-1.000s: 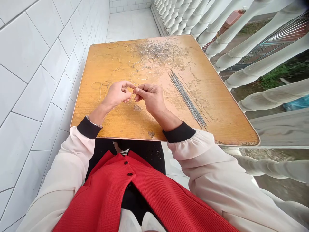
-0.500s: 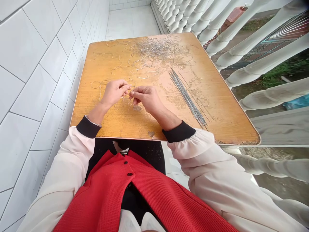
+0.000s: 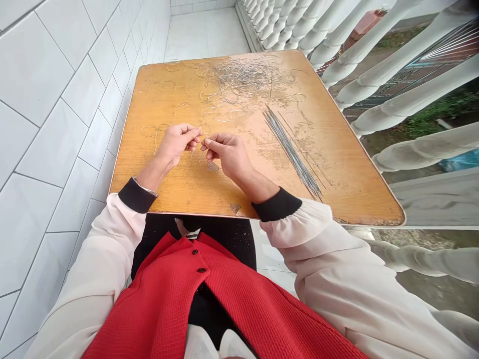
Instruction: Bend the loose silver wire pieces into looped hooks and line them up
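My left hand (image 3: 177, 143) and my right hand (image 3: 226, 152) meet fingertip to fingertip over the middle of a worn wooden table (image 3: 179, 184). Both pinch a thin piece of metal wire (image 3: 202, 147) that runs between them and hangs a little below. A bundle of straight wires (image 3: 290, 152) lies to the right of my right hand. A tangled heap of bent wire pieces (image 3: 241, 75) sits at the far side of the table. A bent wire with loops (image 3: 153, 132) lies just left of my left hand.
A white tiled wall (image 3: 48, 124) runs close along the table's left edge. White balusters (image 3: 377, 65) stand along the right, close to the table's far right corner. Loose wire loops (image 3: 312, 158) lie beside the straight bundle. White floor tiles (image 3: 205, 30) stretch beyond the table.
Both hands have dropped a little toward the table and shifted slightly left, still pinching the wire between them. The heap and the bundle have not moved.
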Tool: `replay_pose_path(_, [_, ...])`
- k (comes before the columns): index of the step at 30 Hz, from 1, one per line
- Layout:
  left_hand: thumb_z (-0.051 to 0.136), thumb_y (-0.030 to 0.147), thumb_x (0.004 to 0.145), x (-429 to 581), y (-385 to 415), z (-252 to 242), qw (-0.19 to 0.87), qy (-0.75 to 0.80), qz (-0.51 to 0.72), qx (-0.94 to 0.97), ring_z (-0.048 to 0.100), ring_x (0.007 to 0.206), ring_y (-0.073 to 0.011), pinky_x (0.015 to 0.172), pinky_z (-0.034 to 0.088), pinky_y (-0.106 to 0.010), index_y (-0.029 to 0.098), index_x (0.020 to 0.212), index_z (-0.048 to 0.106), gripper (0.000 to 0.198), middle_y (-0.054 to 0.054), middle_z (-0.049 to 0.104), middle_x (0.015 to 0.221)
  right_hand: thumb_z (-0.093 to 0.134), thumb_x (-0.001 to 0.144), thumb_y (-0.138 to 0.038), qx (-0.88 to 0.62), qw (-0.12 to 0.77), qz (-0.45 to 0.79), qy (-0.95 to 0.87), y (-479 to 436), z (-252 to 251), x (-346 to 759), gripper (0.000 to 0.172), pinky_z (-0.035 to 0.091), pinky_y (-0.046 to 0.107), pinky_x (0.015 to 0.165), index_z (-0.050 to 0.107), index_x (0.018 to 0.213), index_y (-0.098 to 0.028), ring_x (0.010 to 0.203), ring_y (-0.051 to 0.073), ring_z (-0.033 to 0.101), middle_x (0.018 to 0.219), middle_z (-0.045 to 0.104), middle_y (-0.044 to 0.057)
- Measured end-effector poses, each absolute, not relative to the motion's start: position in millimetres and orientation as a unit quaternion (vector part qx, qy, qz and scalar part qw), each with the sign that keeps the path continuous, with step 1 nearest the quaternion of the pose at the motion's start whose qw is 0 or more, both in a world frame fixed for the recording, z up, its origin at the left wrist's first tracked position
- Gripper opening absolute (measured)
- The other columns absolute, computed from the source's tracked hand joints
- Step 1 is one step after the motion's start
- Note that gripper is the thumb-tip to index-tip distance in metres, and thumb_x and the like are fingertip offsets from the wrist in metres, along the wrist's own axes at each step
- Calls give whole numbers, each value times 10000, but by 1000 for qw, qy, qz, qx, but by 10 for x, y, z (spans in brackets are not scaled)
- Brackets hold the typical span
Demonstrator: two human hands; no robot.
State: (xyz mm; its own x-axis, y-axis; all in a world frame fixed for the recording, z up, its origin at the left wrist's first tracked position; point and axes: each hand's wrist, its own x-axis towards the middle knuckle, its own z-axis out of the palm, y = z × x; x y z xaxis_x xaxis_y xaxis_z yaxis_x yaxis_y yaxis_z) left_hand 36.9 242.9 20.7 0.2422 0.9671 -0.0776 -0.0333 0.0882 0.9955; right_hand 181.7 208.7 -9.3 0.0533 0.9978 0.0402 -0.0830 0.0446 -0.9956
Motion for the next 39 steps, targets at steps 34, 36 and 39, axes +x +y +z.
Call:
replay_pose_path(34, [595, 9, 909, 387, 2434, 178, 511, 458, 442, 578, 500, 492, -21, 531, 420, -167, 159, 654, 555, 299, 58, 577, 557, 723, 844, -313, -538, 543, 302, -570, 2085, -262, 1801, 161, 496, 255, 555, 786, 948, -208, 541, 110, 559, 676, 654, -15])
replay_pose_path(36, [590, 7, 912, 376, 2435, 192, 512, 457, 444, 577, 508, 495, -22, 533, 424, -165, 157, 650, 556, 304, 56, 576, 557, 712, 845, -280, -535, 545, 314, -563, 2080, -257, 1783, 165, 492, 248, 546, 788, 971, -203, 511, 95, 540, 674, 650, -26])
replay_pose_path(39, [605, 29, 922, 351, 2446, 202, 516, 447, 438, 585, 524, 502, -22, 550, 441, -162, 153, 660, 574, 292, 50, 592, 573, 687, 853, -222, -527, 549, 334, -556, 2082, -244, 1768, 226, 493, 233, 541, 773, 1060, -200, 478, 76, 526, 660, 639, -47])
